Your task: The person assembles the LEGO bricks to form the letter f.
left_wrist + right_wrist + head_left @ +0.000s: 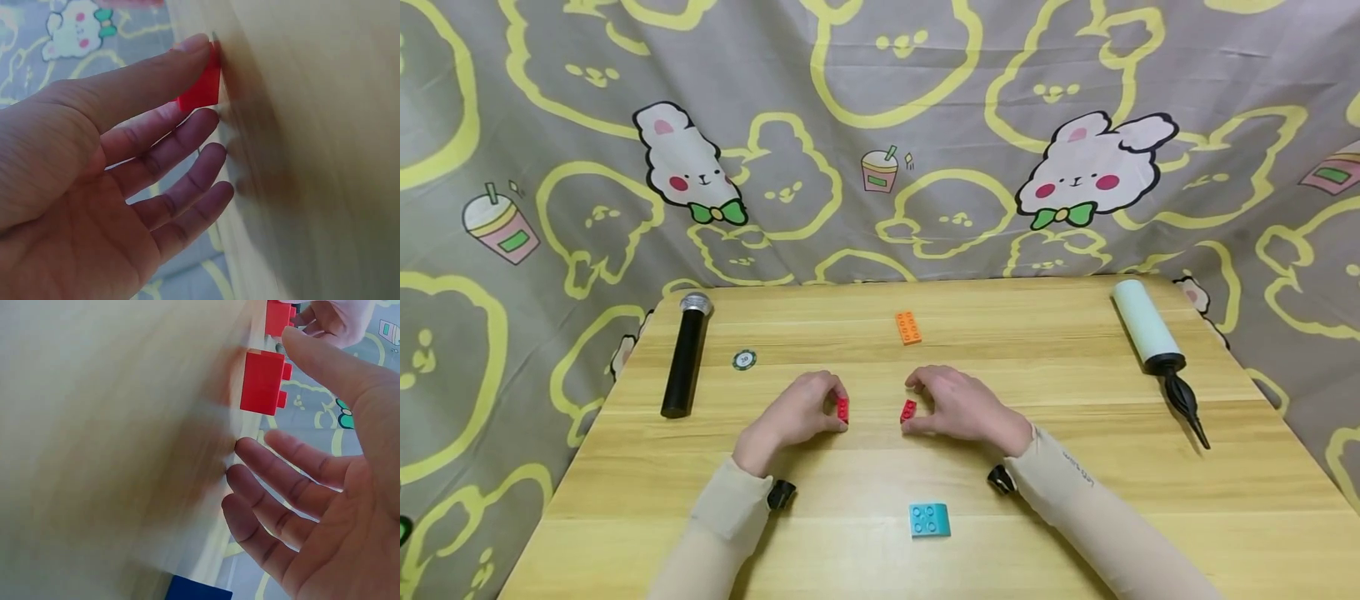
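On the wooden table, my left hand [801,408] pinches a small red toy brick [842,409] between thumb and forefinger. The left wrist view shows the thumb across that brick [203,90], the other fingers loosely bent near the tabletop. My right hand [958,404] curves around a second small red brick [908,410]. In the right wrist view this brick [262,381] stands with its studs up, the thumb close beside it and the forefinger apart from it. A gap separates the two red bricks.
An orange brick [907,328] lies beyond the hands, a turquoise brick [929,520] nearer the body. At left are a black microphone [684,358] and a round chip [744,360]. A pale green hand pump [1146,325] lies at right. A patterned curtain [790,167] hangs behind.
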`<action>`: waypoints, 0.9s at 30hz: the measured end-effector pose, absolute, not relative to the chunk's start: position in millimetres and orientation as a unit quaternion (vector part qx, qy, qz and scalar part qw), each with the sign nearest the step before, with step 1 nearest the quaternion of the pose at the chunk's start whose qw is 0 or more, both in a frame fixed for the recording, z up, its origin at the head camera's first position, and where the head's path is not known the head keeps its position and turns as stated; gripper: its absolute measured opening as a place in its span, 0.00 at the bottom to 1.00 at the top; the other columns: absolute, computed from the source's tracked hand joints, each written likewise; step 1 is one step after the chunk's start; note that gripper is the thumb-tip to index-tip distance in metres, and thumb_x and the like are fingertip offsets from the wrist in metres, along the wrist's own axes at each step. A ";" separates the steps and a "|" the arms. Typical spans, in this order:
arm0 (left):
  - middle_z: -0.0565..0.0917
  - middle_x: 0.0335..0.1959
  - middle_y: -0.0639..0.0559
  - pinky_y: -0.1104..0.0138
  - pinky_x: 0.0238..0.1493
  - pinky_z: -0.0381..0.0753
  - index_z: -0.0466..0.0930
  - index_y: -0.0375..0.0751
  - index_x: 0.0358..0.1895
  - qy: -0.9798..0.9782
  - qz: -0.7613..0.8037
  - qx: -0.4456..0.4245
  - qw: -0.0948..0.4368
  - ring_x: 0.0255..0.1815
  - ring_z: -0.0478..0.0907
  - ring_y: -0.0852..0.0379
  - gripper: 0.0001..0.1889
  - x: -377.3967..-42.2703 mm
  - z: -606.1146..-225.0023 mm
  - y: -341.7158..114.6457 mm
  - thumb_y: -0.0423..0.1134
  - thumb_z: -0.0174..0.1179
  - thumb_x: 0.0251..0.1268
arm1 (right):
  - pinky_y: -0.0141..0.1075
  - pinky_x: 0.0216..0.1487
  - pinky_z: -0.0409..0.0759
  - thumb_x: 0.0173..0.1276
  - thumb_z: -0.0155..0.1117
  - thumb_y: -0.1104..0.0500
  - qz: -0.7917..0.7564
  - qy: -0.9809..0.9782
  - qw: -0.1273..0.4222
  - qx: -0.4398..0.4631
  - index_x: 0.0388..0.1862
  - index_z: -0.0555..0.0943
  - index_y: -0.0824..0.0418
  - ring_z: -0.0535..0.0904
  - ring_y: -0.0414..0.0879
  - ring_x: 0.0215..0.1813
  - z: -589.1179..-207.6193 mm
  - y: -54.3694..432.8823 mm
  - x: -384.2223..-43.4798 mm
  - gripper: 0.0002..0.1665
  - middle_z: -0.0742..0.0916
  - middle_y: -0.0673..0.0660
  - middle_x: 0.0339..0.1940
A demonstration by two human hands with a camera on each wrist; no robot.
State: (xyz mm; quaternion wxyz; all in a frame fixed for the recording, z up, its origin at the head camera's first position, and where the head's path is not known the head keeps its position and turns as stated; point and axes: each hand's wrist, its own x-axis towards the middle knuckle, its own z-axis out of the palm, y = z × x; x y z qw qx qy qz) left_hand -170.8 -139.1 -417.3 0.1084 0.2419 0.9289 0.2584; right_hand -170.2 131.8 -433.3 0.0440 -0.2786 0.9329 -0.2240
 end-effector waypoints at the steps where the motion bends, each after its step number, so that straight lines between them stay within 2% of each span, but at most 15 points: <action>1: 0.78 0.33 0.52 0.59 0.44 0.73 0.79 0.40 0.36 0.928 0.259 0.243 0.111 0.37 0.73 0.52 0.15 -168.7 -417.6 -136.3 0.34 0.78 0.49 | 0.44 0.49 0.77 0.51 0.77 0.36 -0.223 0.934 0.044 -0.277 0.55 0.79 0.58 0.77 0.45 0.49 -433.8 131.2 -170.1 0.39 0.82 0.51 0.46; 6: 0.77 0.33 0.53 0.61 0.41 0.73 0.79 0.41 0.36 0.925 0.253 0.254 0.122 0.35 0.71 0.55 0.16 -160.4 -419.9 -123.0 0.37 0.78 0.49 | 0.44 0.47 0.77 0.50 0.77 0.35 -0.217 0.937 0.046 -0.269 0.55 0.77 0.58 0.76 0.45 0.49 -433.8 128.6 -167.9 0.41 0.81 0.50 0.46; 14: 0.76 0.34 0.55 0.62 0.44 0.72 0.80 0.43 0.37 0.921 0.248 0.282 0.103 0.39 0.70 0.56 0.16 -149.4 -425.7 -113.3 0.41 0.78 0.50 | 0.38 0.38 0.74 0.51 0.79 0.41 -0.228 0.932 0.046 -0.277 0.47 0.77 0.57 0.72 0.43 0.39 -435.9 124.3 -166.4 0.32 0.78 0.47 0.36; 20: 0.77 0.35 0.56 0.61 0.46 0.72 0.81 0.44 0.36 0.921 0.249 0.285 0.095 0.41 0.70 0.55 0.16 -148.5 -428.2 -112.7 0.42 0.78 0.49 | 0.38 0.39 0.74 0.55 0.79 0.47 -0.228 0.930 0.037 -0.285 0.40 0.77 0.55 0.71 0.43 0.38 -436.3 123.9 -166.1 0.23 0.78 0.47 0.34; 27: 0.77 0.35 0.56 0.61 0.45 0.72 0.81 0.44 0.35 0.921 0.246 0.288 0.093 0.41 0.70 0.55 0.16 -150.1 -426.9 -113.3 0.42 0.79 0.48 | 0.37 0.41 0.75 0.54 0.80 0.51 -0.250 0.912 0.022 -0.324 0.41 0.79 0.56 0.73 0.42 0.37 -419.9 111.8 -162.0 0.22 0.81 0.48 0.36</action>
